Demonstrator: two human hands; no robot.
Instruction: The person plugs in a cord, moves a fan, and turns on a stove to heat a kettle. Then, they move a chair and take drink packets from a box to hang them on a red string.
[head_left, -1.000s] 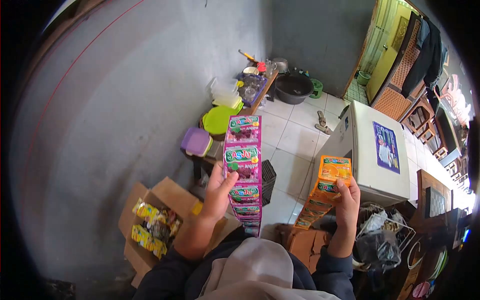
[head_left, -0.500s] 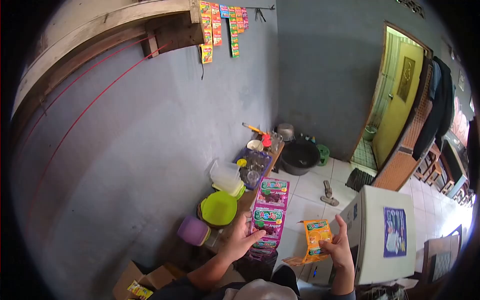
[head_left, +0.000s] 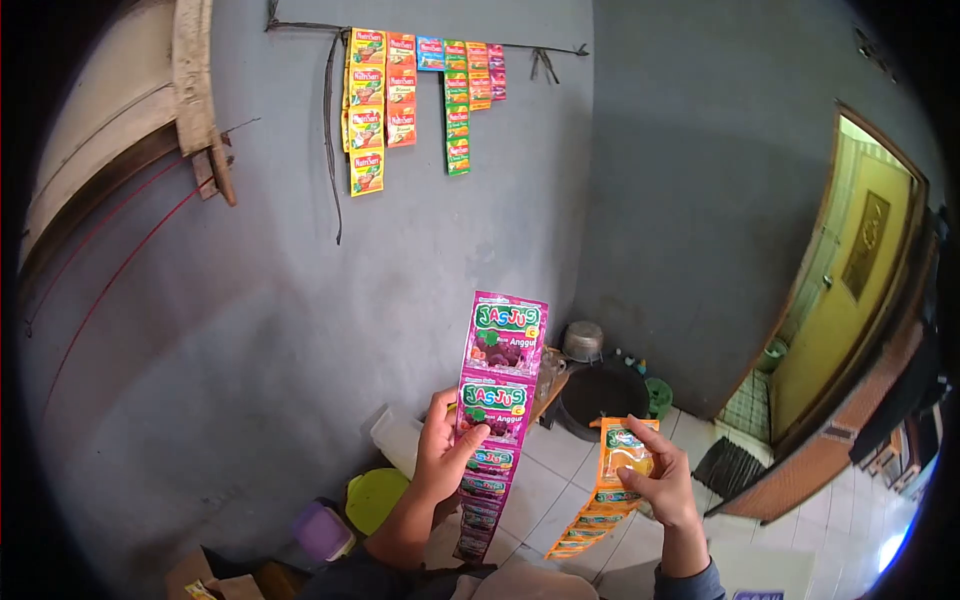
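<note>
My left hand (head_left: 447, 448) grips a long strip of purple Jasjus Anggur drink sachets (head_left: 505, 336). Two sachets face me flat, and the lower ones hang down in a foreshortened row. To the right, my right hand (head_left: 660, 476) pinches the top of an orange strip of Jasjus sachets (head_left: 600, 520), thumb in front, with the rest trailing down and leftward. The two strips are apart. Ahead on the wall, strips of NutriSari sachets (head_left: 367, 115) in yellow, orange, blue, green and purple hang from a rod (head_left: 450, 42).
A black basin (head_left: 603, 400) and a metal pot (head_left: 583, 341) stand in the corner. Lower left are a green bowl (head_left: 377, 502), purple containers (head_left: 322, 532) and a cardboard box (head_left: 195, 572). A wooden beam (head_left: 195, 80) juts out at upper left. A yellow door (head_left: 865, 235) is at right.
My view has tilted up, bringing the hanging sachets lower in sight. Both strips are raised and now hang unfolded at greater length. The fridge has nearly left the view.
</note>
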